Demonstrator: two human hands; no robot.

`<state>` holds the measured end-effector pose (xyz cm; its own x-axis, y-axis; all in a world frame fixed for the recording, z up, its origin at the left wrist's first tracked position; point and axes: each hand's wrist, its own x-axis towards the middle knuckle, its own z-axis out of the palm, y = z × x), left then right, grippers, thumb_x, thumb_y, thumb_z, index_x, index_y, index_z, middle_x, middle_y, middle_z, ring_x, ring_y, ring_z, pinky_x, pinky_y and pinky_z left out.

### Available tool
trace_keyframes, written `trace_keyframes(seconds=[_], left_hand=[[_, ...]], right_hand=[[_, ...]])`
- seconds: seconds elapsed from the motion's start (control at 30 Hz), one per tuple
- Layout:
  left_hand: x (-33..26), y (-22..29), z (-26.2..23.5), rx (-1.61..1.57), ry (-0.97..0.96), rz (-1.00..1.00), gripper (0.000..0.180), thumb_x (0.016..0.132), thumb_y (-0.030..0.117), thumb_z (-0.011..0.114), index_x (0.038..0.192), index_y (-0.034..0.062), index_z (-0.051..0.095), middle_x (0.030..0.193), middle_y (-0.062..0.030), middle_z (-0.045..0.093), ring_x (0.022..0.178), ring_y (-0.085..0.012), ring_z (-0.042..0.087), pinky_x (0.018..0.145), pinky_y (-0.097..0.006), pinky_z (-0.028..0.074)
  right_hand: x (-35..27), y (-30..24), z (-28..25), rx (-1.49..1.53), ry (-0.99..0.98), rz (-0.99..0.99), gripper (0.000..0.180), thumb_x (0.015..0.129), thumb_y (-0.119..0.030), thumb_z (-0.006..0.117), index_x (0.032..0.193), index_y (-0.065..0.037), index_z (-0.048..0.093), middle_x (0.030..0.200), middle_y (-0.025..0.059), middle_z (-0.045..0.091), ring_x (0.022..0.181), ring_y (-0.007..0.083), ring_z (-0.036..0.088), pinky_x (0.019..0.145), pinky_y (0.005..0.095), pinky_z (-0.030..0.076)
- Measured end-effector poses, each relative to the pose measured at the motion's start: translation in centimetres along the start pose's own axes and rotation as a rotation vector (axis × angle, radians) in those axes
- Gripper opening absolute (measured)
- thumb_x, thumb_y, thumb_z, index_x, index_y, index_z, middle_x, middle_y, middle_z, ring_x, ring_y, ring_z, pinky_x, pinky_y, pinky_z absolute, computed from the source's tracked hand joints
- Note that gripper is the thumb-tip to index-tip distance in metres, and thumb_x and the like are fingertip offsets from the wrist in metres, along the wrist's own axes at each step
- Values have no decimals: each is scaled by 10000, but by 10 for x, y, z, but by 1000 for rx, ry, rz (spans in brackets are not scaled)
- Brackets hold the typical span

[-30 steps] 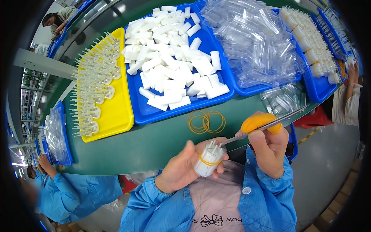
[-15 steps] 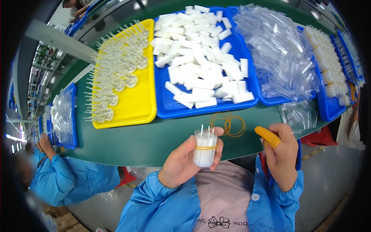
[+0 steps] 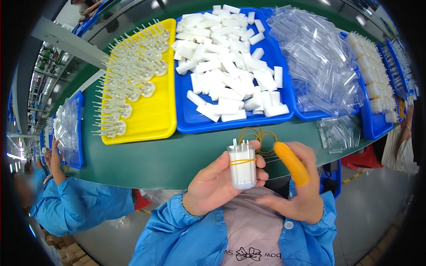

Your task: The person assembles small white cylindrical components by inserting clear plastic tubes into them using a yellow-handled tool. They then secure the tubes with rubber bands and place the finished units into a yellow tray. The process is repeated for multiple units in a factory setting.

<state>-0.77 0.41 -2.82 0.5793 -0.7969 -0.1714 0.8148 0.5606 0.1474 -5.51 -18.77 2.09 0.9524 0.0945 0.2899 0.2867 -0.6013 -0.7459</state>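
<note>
My left hand (image 3: 213, 184) holds a small bundle of white plastic pieces (image 3: 242, 165) upright, bound by a yellow rubber band. My right hand (image 3: 296, 186) is open beside it, the index finger in an orange finger cot (image 3: 290, 162) pointing at the bundle's top. Loose yellow rubber bands (image 3: 259, 135) lie on the green table just beyond the bundle.
A blue tray (image 3: 195, 120) of white blocks sits ahead, a yellow tray (image 3: 153, 122) of clear pronged parts to its left, and blue trays of clear sleeves (image 3: 324, 66) to the right. A person in a blue coat (image 3: 71, 204) works at the left.
The bundle has come lower and closer to my chest. My right hand has opened and moved in toward it, finger cot now pointing at its top.
</note>
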Motion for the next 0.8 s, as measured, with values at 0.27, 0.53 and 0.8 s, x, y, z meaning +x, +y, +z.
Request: trace_keyframes(seconds=[0.27, 0.53, 0.8], left_hand=[[-3, -9, 0, -80, 23, -124, 559, 990, 425, 323, 1352, 0, 350, 1250, -161, 493, 1137, -308, 528, 999, -420, 411], [-1, -10, 16, 393, 260, 30, 591, 966, 438, 418, 1382, 32, 307, 1238, -133, 507, 1106, -231, 548, 957, -373, 438], [2, -3, 12, 341, 153, -59, 682, 923, 466, 505, 1396, 26, 288, 1245, -113, 503, 1168, -225, 508, 978, -365, 417]], right_hand=[[15, 1, 16, -71, -66, -153, 693, 528, -308, 817, 1126, -29, 605, 1132, 109, 502, 1127, 321, 484, 966, 515, 361], [12, -2, 18, -200, -20, -139, 682, 539, -342, 807, 1117, -38, 609, 1152, 99, 517, 1138, 310, 481, 979, 523, 344], [10, 3, 6, -153, -32, -85, 640, 571, -296, 797, 1138, -69, 604, 1186, 80, 514, 1144, 297, 484, 993, 516, 328]])
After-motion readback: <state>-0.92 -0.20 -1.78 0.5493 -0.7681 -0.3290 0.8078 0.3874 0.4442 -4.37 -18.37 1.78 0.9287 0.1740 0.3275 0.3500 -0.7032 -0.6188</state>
